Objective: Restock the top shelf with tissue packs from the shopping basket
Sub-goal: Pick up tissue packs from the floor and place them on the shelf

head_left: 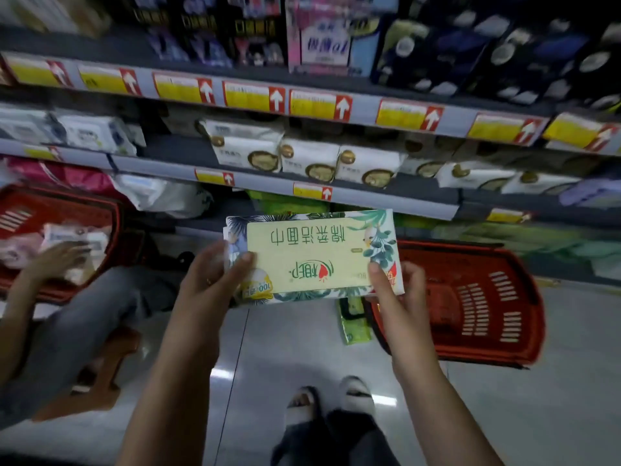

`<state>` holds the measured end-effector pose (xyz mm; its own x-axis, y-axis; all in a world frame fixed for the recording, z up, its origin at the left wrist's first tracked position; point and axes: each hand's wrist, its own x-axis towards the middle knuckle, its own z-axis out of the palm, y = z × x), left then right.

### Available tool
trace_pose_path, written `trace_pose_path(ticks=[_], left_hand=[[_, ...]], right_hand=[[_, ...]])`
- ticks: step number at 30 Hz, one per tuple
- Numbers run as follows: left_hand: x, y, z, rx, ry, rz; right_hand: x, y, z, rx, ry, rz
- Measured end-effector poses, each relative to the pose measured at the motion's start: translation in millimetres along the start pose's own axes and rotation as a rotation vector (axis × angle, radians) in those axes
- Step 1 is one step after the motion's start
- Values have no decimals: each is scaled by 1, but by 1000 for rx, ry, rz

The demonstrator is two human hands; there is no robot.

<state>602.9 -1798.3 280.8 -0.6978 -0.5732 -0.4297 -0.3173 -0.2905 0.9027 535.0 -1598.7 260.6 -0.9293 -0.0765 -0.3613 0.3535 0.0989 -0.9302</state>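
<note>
Store shelving (365, 104) w/ yellow price tags (247, 94) fills 12 o'clock, while at centre left hand (208, 280) & right hand (400, 297) pinch a tissue pack (312, 257) at its 9 & 3 o'clock ends, thumbs on top, a red basket (487, 314) on the floor at 3 o'clock, a second basket (111, 210) w/ another person's hand (57, 260) at 9.

Price labels (248, 95) unreadably blurred, shopping basket (487, 257) partly hidden behind tissue pack (312, 253)

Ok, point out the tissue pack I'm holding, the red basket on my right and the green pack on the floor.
tissue pack (312, 257), head view, yellow label centre.
right red basket (484, 307), head view, slotted side wall.
green pack (354, 321), head view, middle.
</note>
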Motion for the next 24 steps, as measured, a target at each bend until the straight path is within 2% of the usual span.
trace_pose_path(ticks=[7,12,17,24], left_hand=[[-86,100,22,-12,-127,122],[-129,158,41,-25,-206,184],[-148,201,46,43,-222,304],[-180,235,76,4,-381,379]], right_hand=[[-80,-101,-48,76,-2,-85],[-123,-158,-80,144,70,-138],[-145,-204,-92,233,93,-211],[-159,-244,-123,276,198,-313]])
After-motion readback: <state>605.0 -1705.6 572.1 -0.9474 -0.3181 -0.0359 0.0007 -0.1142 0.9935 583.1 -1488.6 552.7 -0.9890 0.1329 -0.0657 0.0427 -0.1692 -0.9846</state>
